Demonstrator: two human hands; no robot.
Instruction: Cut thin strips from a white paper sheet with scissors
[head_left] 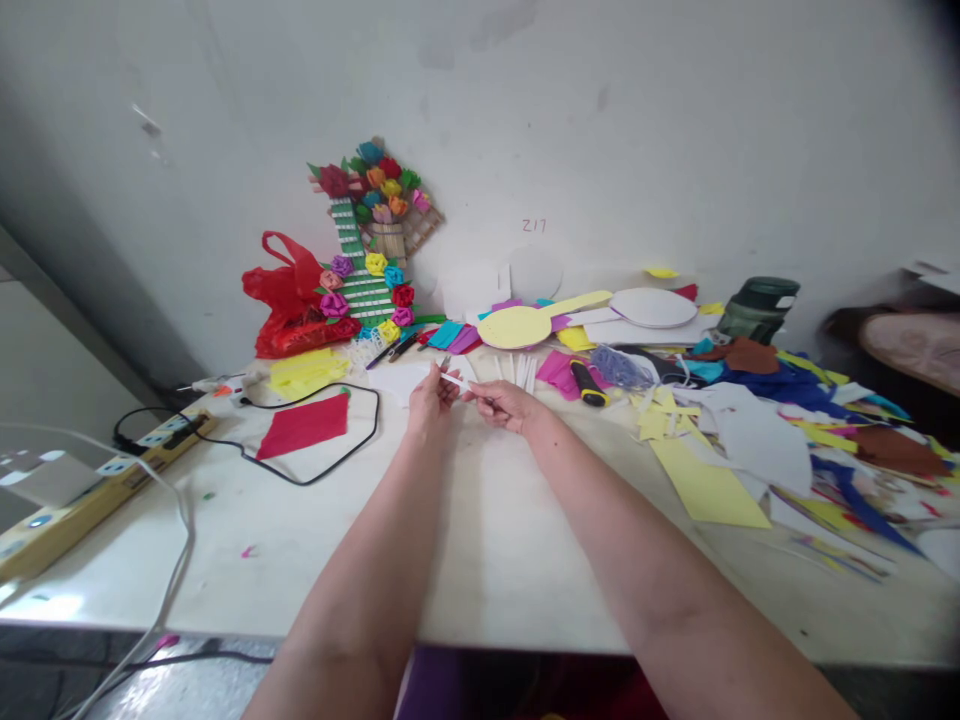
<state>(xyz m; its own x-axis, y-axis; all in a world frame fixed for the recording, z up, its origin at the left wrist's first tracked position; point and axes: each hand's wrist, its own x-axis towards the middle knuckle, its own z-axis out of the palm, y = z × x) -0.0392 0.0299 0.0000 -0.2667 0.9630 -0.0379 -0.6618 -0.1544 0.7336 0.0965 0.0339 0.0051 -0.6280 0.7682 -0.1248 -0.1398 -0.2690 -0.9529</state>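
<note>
My left hand [430, 403] and my right hand [506, 405] meet over the middle of the table, fingers closed. Between them runs a thin white strip [454, 380], gripped at its two ends; whether it is paper or a stick I cannot tell. A small grey tip shows above the left fingers, too small to name. Just behind the hands lie several white strips [523, 372] and a white sheet [390, 381]. A black and yellow hand tool [589, 384] rests to the right of them, beside pink paper [559, 372].
At left are red paper [306, 424], a looped black cable [377, 420] and a power strip [142, 455]. Paper flowers [382, 190] and a red bag [289, 300] stand against the wall. Paper scraps [765, 430] cover the right side, near a dark green bottle [757, 310].
</note>
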